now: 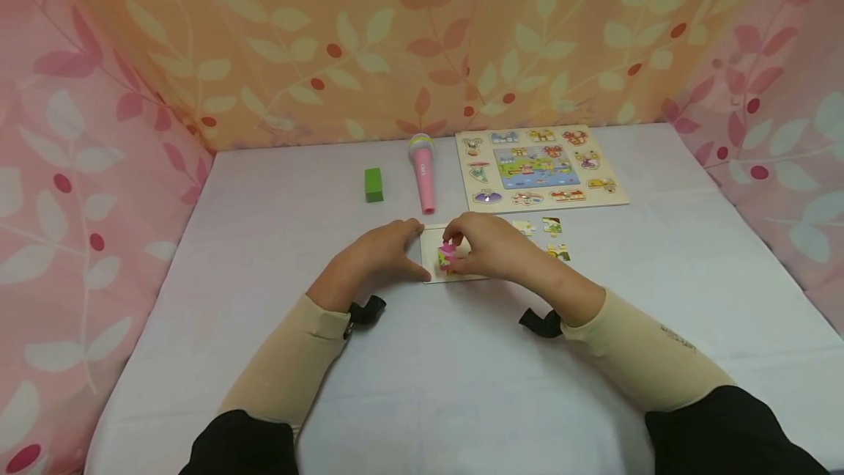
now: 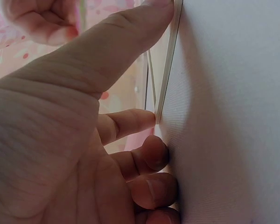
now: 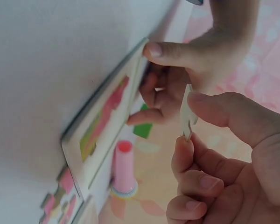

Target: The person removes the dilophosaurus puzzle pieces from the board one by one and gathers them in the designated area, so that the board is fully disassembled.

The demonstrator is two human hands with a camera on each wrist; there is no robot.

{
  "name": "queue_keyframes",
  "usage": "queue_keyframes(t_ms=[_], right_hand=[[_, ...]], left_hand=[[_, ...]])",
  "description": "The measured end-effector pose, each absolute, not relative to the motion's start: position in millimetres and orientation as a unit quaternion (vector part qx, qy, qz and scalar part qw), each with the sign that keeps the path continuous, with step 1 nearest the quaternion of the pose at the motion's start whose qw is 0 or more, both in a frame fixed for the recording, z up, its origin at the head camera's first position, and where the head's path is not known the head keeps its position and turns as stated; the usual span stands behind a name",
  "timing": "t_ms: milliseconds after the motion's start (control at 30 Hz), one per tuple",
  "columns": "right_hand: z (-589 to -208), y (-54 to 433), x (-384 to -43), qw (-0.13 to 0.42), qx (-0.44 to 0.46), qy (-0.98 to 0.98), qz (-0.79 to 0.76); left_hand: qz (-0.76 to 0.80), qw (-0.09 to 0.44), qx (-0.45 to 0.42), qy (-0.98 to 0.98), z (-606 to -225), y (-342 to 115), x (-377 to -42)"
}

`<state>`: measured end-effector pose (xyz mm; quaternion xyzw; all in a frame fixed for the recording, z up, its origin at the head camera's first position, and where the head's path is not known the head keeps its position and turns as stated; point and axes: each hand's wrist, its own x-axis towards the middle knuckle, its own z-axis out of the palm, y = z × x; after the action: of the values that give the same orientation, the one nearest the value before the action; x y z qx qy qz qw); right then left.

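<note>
My right hand (image 1: 491, 244) pinches a pink and green jigsaw piece (image 1: 445, 256) between thumb and fingers, above the small puzzle board (image 1: 429, 240). In the right wrist view the piece (image 3: 185, 114) stands on edge, its pale side showing. My left hand (image 1: 376, 255) holds the board's left side, thumb at the near corner and index finger at the far one. Pink and green pieces (image 3: 105, 116) lie inside the board's frame. Beyond its right end are several loose jigsaw pieces (image 1: 552, 226), partly covered by my right hand and wrist.
A pink toy microphone (image 1: 425, 174) lies behind the board, with a green block (image 1: 374, 185) to its left. At the back right is a large wooden picture puzzle (image 1: 484, 156). Floral cloth (image 1: 297, 42) hangs around the white table (image 1: 422, 387).
</note>
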<state>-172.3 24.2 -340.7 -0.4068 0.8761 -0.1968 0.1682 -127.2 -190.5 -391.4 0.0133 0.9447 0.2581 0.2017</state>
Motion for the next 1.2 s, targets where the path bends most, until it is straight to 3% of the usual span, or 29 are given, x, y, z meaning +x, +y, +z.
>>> queue_keyframes(t_ms=[600, 933, 1200], right_hand=[[-322, 82, -169, 0.147, -0.37, 0.882, -0.251], [-340, 103, -173, 0.161, -0.358, 0.884, -0.252], [-359, 91, -180, 0.165, -0.388, 0.887, -0.187]], left_hand=[[0.258, 0.195, 0.014, 0.946, -395, -190, -126], [0.264, 0.195, 0.015, 0.945, -394, -189, -126], [0.261, 0.194, 0.01, 0.946, -393, -190, -126]])
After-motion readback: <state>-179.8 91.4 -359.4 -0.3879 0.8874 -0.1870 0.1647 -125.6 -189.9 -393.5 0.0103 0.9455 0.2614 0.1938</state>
